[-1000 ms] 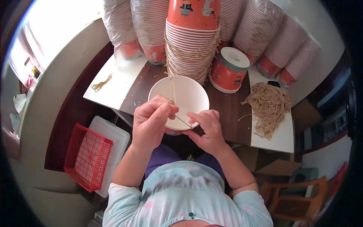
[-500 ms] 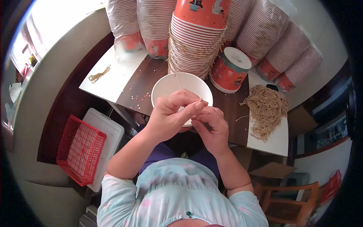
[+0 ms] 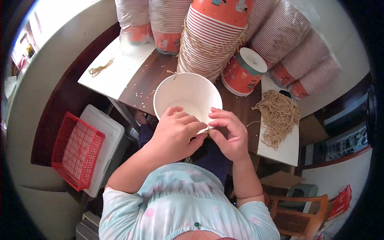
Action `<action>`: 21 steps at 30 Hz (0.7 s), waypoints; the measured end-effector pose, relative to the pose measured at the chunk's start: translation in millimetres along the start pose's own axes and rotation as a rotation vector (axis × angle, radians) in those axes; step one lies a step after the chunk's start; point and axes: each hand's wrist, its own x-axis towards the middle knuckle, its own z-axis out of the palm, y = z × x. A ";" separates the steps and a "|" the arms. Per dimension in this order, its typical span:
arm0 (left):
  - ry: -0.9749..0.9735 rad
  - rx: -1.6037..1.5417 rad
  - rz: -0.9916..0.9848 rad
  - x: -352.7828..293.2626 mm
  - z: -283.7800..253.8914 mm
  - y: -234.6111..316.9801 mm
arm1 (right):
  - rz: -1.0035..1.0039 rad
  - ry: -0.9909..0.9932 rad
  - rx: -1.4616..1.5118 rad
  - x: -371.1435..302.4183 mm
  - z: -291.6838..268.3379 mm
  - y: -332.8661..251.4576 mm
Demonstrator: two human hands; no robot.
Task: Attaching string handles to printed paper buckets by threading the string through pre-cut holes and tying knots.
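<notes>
A white-lined paper bucket [image 3: 188,89] stands tilted toward me at the table's near edge. A small knot of twine [image 3: 173,73] sits at its far rim. At the near rim my left hand [image 3: 176,134] is closed, thumb and forefinger pinching a short pale bit of twine [image 3: 208,129]. My right hand [image 3: 230,134] meets it there, thumb and fingers closing round the same spot from the right. The fingers partly hide the twine and the rim beneath. A tangled heap of beige twine [image 3: 279,116] lies to the right on the table.
Behind the bucket rises a tall nested stack of buckets [image 3: 212,44] draped with twine. An upturned orange bucket [image 3: 243,74] stands beside it. Wrapped stacks [image 3: 170,24] line the back. A loose twine bundle [image 3: 101,68] lies left; a red basket [image 3: 78,150] is below.
Both hands have come down from above the bucket's opening to its near rim. The strand that ran from the far rim to my fingers no longer shows, and a knot shows on that rim.
</notes>
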 end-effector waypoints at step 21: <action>-0.013 0.021 0.047 -0.6 5.3 1.2 | 0.035 0.098 0.044 -14.7 2.1 4.7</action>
